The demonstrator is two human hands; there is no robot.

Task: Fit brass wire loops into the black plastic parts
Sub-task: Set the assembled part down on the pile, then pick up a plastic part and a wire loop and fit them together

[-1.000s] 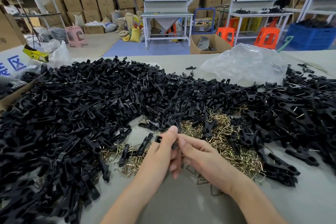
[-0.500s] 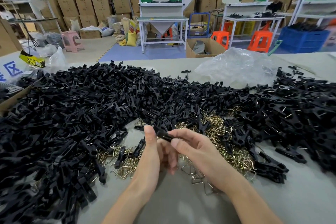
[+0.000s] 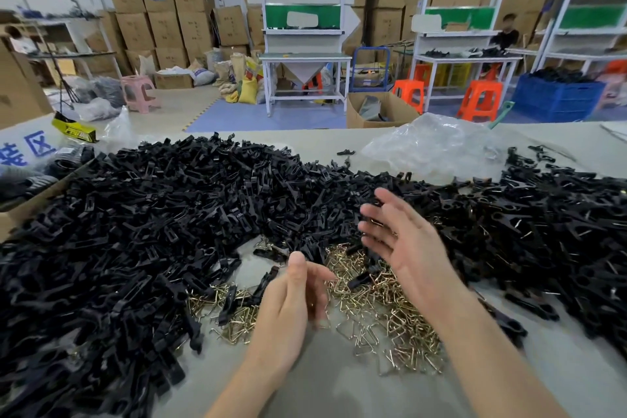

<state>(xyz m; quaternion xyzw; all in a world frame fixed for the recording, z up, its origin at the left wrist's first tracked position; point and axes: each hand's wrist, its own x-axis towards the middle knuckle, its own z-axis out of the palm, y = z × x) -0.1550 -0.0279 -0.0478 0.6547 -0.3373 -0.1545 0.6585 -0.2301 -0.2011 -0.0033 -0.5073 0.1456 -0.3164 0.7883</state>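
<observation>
A wide heap of black plastic parts (image 3: 146,224) covers the grey table (image 3: 339,383) from left to right. A smaller pile of brass wire loops (image 3: 380,309) lies in the middle, just in front of the heap. My left hand (image 3: 291,302) hovers low over the near edge of the loops, fingers loosely curved and holding nothing. My right hand (image 3: 403,241) is raised above the loops with its fingers spread and straight, blurred by motion, nothing in it.
A crumpled clear plastic bag (image 3: 431,146) lies at the far right of the table. A cardboard box edge (image 3: 20,210) sits at the left. More black parts (image 3: 543,234) spread to the right. Workbenches, orange stools and stacked cartons stand beyond the table.
Both hands held a black part together between them; now they have come apart, the part is no longer in them, and the right hand has swung up and right.
</observation>
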